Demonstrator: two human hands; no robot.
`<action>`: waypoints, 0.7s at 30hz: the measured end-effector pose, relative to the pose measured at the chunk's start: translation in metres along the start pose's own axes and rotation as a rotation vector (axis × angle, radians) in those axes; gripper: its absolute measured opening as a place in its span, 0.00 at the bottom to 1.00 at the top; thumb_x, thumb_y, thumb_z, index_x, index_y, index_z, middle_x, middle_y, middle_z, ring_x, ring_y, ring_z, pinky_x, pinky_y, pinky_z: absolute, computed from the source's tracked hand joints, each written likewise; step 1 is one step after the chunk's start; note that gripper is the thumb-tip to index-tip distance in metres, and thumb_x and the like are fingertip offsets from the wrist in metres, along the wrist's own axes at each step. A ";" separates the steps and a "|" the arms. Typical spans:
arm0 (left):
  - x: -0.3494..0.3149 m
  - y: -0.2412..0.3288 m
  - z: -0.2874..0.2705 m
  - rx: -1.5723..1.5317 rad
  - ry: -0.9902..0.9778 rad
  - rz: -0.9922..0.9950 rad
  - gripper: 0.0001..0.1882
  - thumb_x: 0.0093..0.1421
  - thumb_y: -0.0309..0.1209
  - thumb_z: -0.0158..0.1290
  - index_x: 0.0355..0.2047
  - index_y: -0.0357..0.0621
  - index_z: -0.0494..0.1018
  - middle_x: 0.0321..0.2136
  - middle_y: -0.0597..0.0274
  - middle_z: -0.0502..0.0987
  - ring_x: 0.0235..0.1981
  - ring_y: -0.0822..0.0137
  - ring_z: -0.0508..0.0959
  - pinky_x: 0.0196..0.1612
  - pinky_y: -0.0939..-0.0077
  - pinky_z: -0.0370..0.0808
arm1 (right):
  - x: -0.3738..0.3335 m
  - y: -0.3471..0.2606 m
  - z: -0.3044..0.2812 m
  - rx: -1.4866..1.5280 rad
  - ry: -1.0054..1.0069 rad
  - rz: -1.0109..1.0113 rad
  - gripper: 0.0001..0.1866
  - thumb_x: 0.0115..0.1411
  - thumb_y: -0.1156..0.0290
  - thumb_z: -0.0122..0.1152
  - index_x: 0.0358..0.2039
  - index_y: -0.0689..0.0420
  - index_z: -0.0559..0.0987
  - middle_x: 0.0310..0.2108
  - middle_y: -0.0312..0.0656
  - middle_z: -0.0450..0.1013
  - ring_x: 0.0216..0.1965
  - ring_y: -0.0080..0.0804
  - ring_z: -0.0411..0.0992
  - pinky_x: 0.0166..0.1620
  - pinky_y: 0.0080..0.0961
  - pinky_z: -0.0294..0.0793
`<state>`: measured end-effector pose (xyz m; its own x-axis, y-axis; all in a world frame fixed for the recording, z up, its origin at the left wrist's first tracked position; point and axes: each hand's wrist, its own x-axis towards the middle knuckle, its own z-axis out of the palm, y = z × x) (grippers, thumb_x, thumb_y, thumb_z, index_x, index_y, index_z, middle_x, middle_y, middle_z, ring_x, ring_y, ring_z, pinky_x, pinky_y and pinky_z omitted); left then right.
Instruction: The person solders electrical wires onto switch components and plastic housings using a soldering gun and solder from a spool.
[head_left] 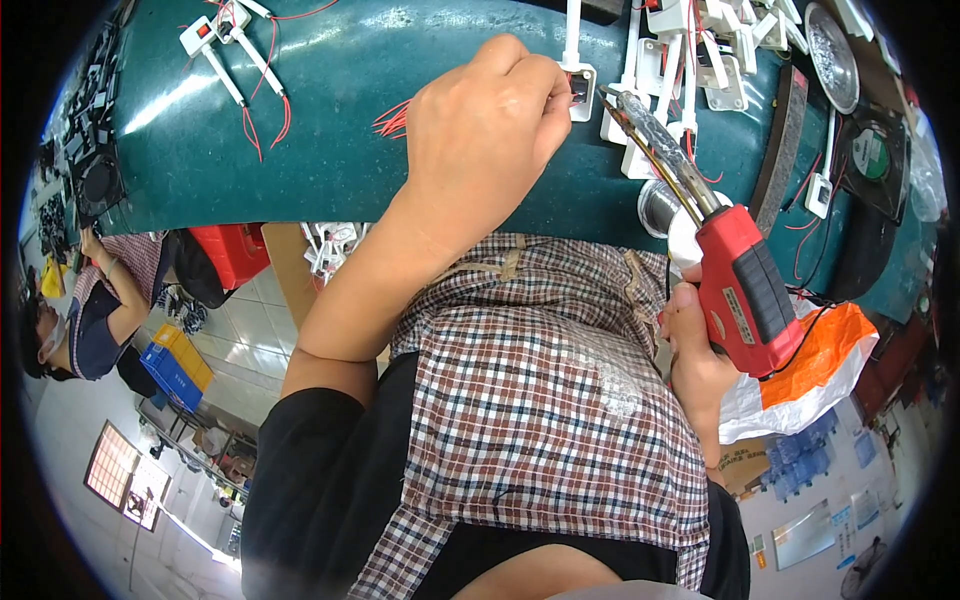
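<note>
My left hand [480, 125] is closed over the green bench, its fingertips against a small white switch housing [588, 82] with a white tube rising from it. Red wires [392, 121] stick out from behind that hand, so it seems closed on them; the pinch itself is hidden. My right hand [695, 350] grips a red and black soldering gun [745, 290]. The gun's long metal tip [650, 135] points up and left, close to the switch housing. A roll of solder wire [657, 207] is beside the gun's front end.
More white switch housings with tubes [690, 60] crowd the far right, beside a dark bar [780, 150] and a metal dish [832, 58]. Two wired pieces [215, 50] lie far left. An orange and white bag [815, 360] hangs at right. A co-worker [100, 300] sits at left.
</note>
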<state>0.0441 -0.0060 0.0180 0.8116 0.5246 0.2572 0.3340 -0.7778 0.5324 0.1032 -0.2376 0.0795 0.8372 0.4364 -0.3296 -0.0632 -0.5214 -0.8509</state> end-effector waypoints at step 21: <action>0.021 -0.006 -0.003 -0.062 -0.004 -0.201 0.08 0.56 0.35 0.61 0.32 0.46 0.79 0.23 0.64 0.78 0.20 0.66 0.77 0.24 0.72 0.72 | 0.002 -0.002 -0.001 0.209 0.097 -0.036 0.08 0.61 0.79 0.57 0.40 0.67 0.71 0.19 0.36 0.66 0.14 0.15 0.56 0.20 0.16 0.60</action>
<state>0.0573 0.0102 0.0230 0.7334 0.6656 0.1381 0.4593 -0.6350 0.6212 0.1054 -0.2365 0.0809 0.8886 0.3740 -0.2656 -0.1355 -0.3392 -0.9309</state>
